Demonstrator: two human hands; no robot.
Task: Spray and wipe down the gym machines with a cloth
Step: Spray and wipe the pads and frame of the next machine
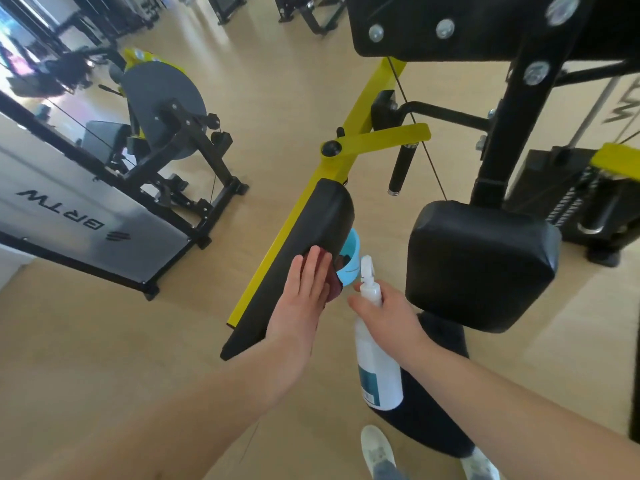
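Note:
A long black arm pad (304, 237) on a yellow machine arm (367, 109) slants across the middle. My left hand (304, 296) lies flat with straight fingers on the pad's near side, pressing a dark red cloth (334, 285) against it. The cloth shows only at my fingertips. My right hand (388, 313) grips the neck of a white spray bottle (377, 362), whose nozzle points up and away. A second black pad (481, 265) sits just right of the bottle.
A light blue bucket (351, 258) stands on the wooden floor behind the arm pad. A black handle (401, 168) hangs from the yellow arm. Another black and yellow machine (166, 133) stands at left, a weight stack (588, 202) at right. My shoes (377, 452) show at the bottom.

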